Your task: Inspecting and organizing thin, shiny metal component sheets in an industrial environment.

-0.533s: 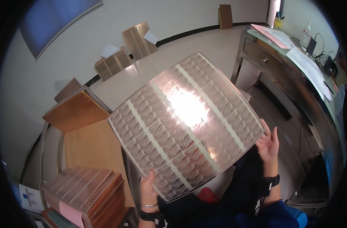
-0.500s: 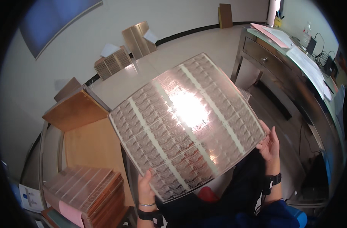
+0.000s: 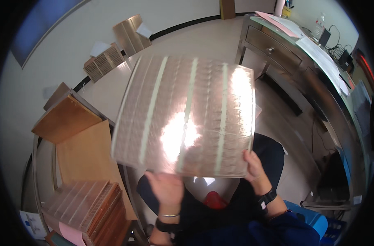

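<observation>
A large, shiny, ridged panel [image 3: 166, 90] with pale green strips fills the middle of the view, tilted, with glare on its face. At its lower right corner, my right hand [image 3: 257, 174] grips the edge, thumb in front. Under the lower edge, left of the middle, my left hand [image 3: 167, 190] supports it with palm up and thumb out to the side; its other fingers are hidden by the panel. Both hands hold it above my lap [image 3: 273, 164].
At left, a stack of similar panels and brown boards [image 3: 84, 205] stands by a wooden board [image 3: 88, 151] and a tilted brown board [image 3: 68, 117]. Perforated panels [image 3: 104, 63] lean on the far wall. A desk [image 3: 273, 51] with papers runs along the right; a red object [image 3: 214, 200] lies below.
The panel has turned anticlockwise and shifted left, its strips now nearly upright. My right hand moved down and left; my left thumb has come off the panel's face. The view has shifted slightly.
</observation>
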`<state>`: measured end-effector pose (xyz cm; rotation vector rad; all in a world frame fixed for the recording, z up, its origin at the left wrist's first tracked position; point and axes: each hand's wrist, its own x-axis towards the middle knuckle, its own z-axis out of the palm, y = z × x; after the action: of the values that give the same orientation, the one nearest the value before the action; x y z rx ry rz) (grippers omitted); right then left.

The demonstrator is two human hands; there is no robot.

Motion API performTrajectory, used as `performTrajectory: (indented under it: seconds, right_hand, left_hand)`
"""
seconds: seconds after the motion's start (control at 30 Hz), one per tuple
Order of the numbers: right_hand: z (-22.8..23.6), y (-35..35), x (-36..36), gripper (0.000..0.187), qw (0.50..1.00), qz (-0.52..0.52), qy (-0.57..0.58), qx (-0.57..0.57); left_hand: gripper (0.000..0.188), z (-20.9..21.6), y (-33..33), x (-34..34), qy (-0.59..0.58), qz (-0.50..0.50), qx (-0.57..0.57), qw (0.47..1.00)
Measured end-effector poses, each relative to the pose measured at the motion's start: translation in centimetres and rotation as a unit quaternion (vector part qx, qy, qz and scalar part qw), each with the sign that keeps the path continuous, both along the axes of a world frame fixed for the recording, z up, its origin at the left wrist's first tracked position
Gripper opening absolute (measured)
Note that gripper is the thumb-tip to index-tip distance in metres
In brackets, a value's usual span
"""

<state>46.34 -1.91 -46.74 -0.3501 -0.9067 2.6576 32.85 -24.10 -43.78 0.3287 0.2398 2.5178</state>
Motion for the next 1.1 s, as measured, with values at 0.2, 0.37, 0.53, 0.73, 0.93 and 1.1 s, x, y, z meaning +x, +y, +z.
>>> performTrajectory:
  seconds: [0.2, 0.37, 0.53, 0.73, 0.93, 1.1]
  right_hand:
    - [-3.0, -4.1, -0.4, 0.038, 0.994, 0.092, 0.020, -0.061]
    - [-0.6, 5.4, 1.7, 0.039, 0.976, -0.215, 0.009, -0.018]
    - [-0.1, 8.1, 3.2, 0.049, 0.973, -0.188, -0.097, 0.087]
    - [-1.4, 10.2, 3.0, 0.047, 0.922, -0.173, -0.254, 0.236]
    - [-1.4, 10.7, 2.2, 0.039, 0.901, -0.112, -0.285, 0.308]
    - [-2.2, 11.4, 3.0, 0.036, 0.903, -0.117, -0.262, 0.319]
  left_hand:
    - [0.046, 0.2, 2.5, 2.2, -0.037, 0.048, -0.238, 0.969]
    - [0.045, -0.1, -0.6, -1.5, -0.054, 0.058, -0.348, 0.934]
    - [0.046, -2.3, -1.9, -3.0, -0.053, 0.071, -0.391, 0.916]
    - [0.047, -2.7, -1.8, -3.3, -0.015, 0.069, -0.494, 0.867]
    - [0.045, -2.2, -1.9, -3.2, -0.031, 0.065, -0.478, 0.876]
    - [0.042, -3.6, -2.0, -3.2, 0.016, 0.064, -0.459, 0.886]
